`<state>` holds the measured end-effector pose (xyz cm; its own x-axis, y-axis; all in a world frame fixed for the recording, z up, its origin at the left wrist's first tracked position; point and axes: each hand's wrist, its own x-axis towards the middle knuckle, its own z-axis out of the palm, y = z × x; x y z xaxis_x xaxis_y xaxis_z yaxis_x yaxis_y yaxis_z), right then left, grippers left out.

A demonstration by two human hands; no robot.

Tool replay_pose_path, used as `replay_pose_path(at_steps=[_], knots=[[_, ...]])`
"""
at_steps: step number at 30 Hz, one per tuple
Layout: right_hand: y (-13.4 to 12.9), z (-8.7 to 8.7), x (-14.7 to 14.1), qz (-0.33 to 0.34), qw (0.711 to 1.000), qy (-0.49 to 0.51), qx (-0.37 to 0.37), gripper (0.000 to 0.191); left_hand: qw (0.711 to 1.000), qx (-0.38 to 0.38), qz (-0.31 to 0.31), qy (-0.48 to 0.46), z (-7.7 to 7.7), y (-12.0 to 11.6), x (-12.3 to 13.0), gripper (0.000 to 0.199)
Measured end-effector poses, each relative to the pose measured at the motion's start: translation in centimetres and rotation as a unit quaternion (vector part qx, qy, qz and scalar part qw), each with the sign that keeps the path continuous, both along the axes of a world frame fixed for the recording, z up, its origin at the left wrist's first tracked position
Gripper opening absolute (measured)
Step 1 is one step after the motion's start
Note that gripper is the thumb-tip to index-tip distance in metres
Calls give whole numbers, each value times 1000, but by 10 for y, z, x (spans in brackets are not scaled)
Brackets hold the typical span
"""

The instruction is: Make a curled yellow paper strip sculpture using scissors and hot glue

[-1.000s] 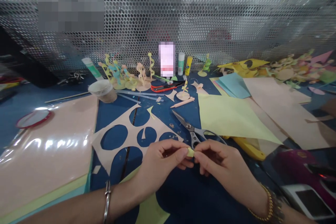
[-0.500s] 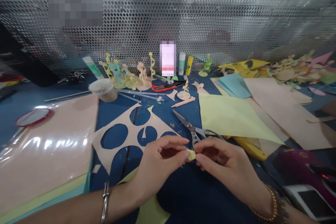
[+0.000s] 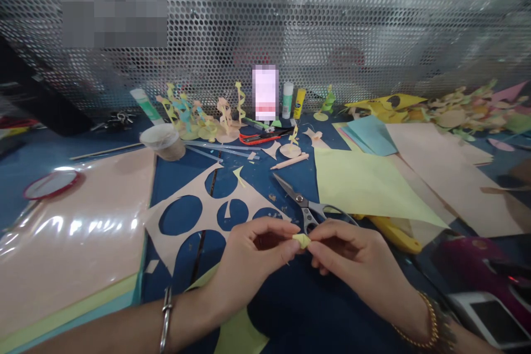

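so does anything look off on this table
The peach sheet at the centre stands out: large round holes have been cut through it, leaving a ragged frame with the blue surface showing through. At the far right, a heap of paper scraps looks messy beside the flatter, neater sheets.

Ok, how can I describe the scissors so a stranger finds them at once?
On the blue table, find the peach sheet with round holes. To its right, just beyond the left hand and right hand, lie the steel scissors, the only scissors there.
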<state>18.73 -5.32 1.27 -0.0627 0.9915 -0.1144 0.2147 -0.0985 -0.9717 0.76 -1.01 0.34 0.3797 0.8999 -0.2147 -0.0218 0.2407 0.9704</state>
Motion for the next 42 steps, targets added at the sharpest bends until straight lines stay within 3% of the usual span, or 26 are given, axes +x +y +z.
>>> replay_pose_path(at_steps=[21,27,30,34,42], knots=[[3,2,1,21,999,31,-29,18,999,-38,-25,-12,3,2,2,8],[2,3,-1,15,999,-34,-4,14,998,-19,-31,-50,-1,0,0,5],[1,3,-2,14,998,-58,10,14,997,17,-34,-72,-2,-1,0,9],[2,2,-2,0,1000,-11,-16,17,995,78,-26,-61,-3,-1,-1,11],[3,-3,-2,-2,997,54,-49,12,998,48,-21,-24,-2,-2,-1,39]])
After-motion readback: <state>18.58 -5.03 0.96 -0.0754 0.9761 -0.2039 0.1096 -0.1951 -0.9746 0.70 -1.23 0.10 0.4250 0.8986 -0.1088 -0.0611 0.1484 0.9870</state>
